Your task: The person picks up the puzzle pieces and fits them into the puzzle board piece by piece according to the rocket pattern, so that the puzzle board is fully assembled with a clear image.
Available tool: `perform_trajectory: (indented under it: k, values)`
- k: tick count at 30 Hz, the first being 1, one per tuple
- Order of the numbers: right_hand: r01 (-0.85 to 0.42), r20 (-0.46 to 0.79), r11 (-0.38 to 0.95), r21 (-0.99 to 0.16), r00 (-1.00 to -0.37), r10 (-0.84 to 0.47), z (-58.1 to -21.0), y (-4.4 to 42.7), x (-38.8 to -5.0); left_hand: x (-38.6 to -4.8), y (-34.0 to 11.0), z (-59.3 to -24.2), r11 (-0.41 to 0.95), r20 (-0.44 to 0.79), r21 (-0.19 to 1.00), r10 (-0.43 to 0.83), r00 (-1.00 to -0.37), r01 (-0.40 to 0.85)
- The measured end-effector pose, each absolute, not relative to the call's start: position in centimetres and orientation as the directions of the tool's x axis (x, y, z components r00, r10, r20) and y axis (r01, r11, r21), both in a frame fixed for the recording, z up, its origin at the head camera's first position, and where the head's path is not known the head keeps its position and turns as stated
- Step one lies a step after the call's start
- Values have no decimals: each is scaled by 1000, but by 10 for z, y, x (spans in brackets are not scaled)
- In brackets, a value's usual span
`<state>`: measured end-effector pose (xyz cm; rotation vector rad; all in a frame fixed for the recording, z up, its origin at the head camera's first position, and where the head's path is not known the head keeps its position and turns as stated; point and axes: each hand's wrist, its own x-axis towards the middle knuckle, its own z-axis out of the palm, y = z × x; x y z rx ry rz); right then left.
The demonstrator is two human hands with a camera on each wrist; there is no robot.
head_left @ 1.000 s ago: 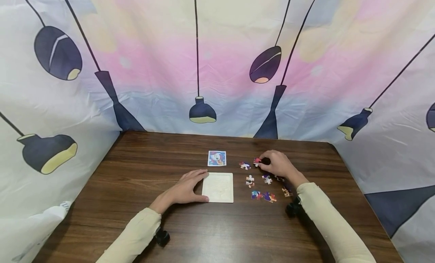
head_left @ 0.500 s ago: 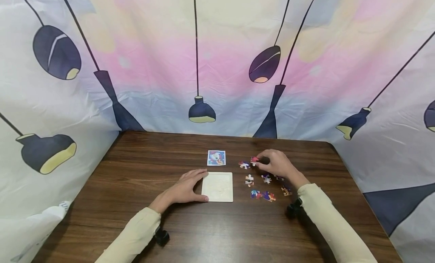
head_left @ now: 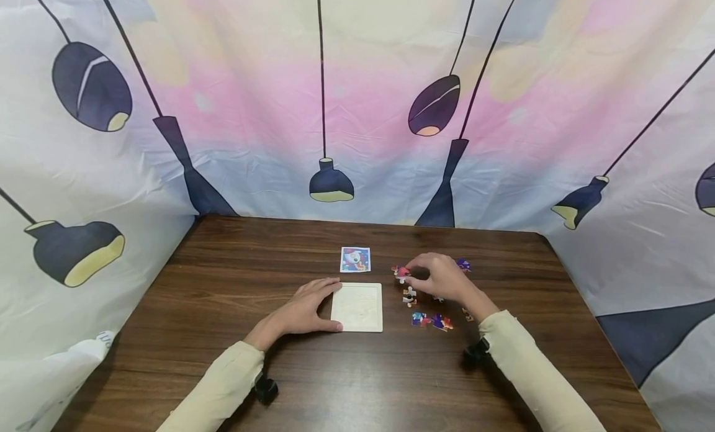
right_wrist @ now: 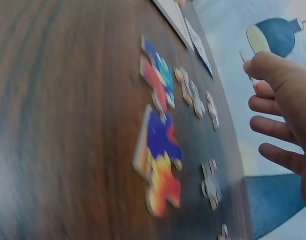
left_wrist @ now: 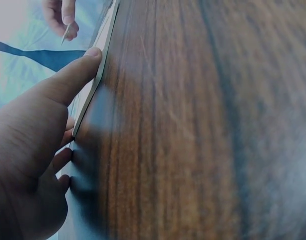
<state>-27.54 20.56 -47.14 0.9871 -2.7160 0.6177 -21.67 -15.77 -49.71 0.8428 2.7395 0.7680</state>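
Observation:
In the head view the left hand (head_left: 304,308) rests around the left side of a pale square tray (head_left: 357,307), thumb on its near corner and fingers at its far corner. The left wrist view shows that thumb on the tray's edge. Between thumb and fingertips, the right hand (head_left: 441,277) pinches a red and white puzzle piece (head_left: 401,272); in the right wrist view this thin piece (right_wrist: 247,70) is held above the table. Below the right hand lie a white piece (head_left: 410,297) and two colourful pieces, one blue and red (head_left: 420,319), one purple and orange (head_left: 443,323).
A small printed picture card (head_left: 355,259) lies behind the tray. A purple piece (head_left: 463,265) is right of the right hand, and another piece (head_left: 467,315) lies by the right wrist, partly hidden. Patterned cloth hangs behind the brown table (head_left: 251,246).
The right hand has moved left and slightly nearer with the pinched red and white piece, uncovering the purple piece behind it. The left hand has stayed at the tray.

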Motion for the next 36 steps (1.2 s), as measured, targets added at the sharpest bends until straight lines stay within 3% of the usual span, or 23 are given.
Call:
perform_trajectory:
  k: [16, 36]
  values:
    - [-668, 264, 657, -350, -743, -615, -479, 162, -261, -217, -157, -498, 705, -12, 531, 562, -827, 471]
    - [-730, 268, 623, -283, -683, -679, -490, 116, -261, -216, -157, -497, 704, -19, 544, 555, -831, 458]
